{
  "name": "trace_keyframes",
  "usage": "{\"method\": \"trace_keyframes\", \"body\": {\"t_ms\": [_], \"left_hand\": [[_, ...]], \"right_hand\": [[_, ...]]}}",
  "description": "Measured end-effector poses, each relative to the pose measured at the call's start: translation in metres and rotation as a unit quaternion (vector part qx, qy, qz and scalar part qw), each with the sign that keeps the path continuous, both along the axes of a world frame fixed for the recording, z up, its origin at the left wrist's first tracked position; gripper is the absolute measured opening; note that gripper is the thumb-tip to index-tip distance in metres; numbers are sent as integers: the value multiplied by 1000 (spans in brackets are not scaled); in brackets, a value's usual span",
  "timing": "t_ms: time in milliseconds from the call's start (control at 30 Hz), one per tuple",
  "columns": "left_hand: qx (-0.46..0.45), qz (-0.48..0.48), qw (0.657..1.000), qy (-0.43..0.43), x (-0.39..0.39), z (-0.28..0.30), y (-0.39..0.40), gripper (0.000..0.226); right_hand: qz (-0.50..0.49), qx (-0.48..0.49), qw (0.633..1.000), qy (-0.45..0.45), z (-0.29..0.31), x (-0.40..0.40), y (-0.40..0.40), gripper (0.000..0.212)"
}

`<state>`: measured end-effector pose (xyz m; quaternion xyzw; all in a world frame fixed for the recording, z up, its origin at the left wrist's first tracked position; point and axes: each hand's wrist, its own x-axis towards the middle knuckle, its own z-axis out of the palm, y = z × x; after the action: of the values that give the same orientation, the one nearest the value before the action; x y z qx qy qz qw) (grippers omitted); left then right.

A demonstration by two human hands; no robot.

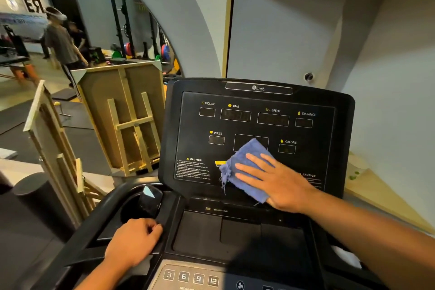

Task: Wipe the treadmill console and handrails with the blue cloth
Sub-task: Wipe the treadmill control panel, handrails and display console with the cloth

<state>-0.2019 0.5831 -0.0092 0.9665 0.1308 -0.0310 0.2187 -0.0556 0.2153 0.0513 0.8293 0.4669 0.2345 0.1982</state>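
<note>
The right hand (280, 183) lies flat, fingers spread, pressing the cloth (244, 167) against the lower middle of the console (256, 139) panel, not grasping it. The left hand (134, 241) is clenched on the console's left edge beside a cup holder (143, 205). Below sit 4 buttons (191, 277): 3, 6, 9, 12.

This place is a gym. In front stands a treadmill console (256, 134) with windows marked INCLINE, TIME, SPEED, DISTANCE, PULSE and CALORIE, and below it a row of number buttons (191, 278). At the left, a large mirror (77, 37) shows a black squat rack (122, 19) with coloured weight plates (164, 50) at its foot, and dark rubber mats (77, 122) on the floor. A person (62, 42) stands there, and mirrored big letters (33, 4) are on the far wall.
</note>
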Motion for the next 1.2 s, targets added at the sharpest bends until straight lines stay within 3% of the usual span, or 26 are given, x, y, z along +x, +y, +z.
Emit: {"method": "trace_keyframes", "body": {"t_ms": [100,167,233,333,400,467,533,600,700,767,800,867,933,1000,1067,1200], "left_hand": [[2,3,1000,-2,2,-1,1,38],[2,7,1000,1,2,-2,1,37],[4,11,1000,3,2,-2,1,37],[8,5,1000,-3,0,1,1,38],[3,-1,1000,1,0,4,1,38],[-4,1,1000,9,1,4,1,37],[-6,7,1000,13,2,3,3,37],[-7,10,1000,16,3,3,3,36],[-11,12,1000,19,4,2,3,35],[-11,15,1000,20,5,2,2,33],[-9,15,1000,21,5,3,2,32],[-9,10,1000,22,5,3,1,32],[-13,10,1000,24,6,3,1,31],[-12,19,1000,22,7,3,2,30],[-11,23,999,24,7,1,3,29],[-8,25,999,33,10,-5,6,26]], "right_hand": [[-98,151,983,-26,53,31,-9,87],[-194,280,939,-41,79,39,-6,75],[-220,321,920,-48,72,34,16,71],[-74,176,981,-16,10,5,51,86],[-21,65,998,9,-15,-8,45,85],[-4,37,999,-6,-5,-1,26,88],[-52,82,995,-30,17,13,12,98],[-144,200,968,-48,48,30,-2,105],[-273,388,876,-92,89,47,-24,85],[-328,457,821,-98,92,47,-19,79],[-328,464,817,-97,84,44,-10,80],[-259,397,878,-71,54,31,13,89],[-164,248,954,-49,29,17,20,95],[-136,155,977,-61,37,21,-4,93],[-196,227,951,-72,59,35,-37,93],[-301,444,842,-63,88,42,-78,70]]}}
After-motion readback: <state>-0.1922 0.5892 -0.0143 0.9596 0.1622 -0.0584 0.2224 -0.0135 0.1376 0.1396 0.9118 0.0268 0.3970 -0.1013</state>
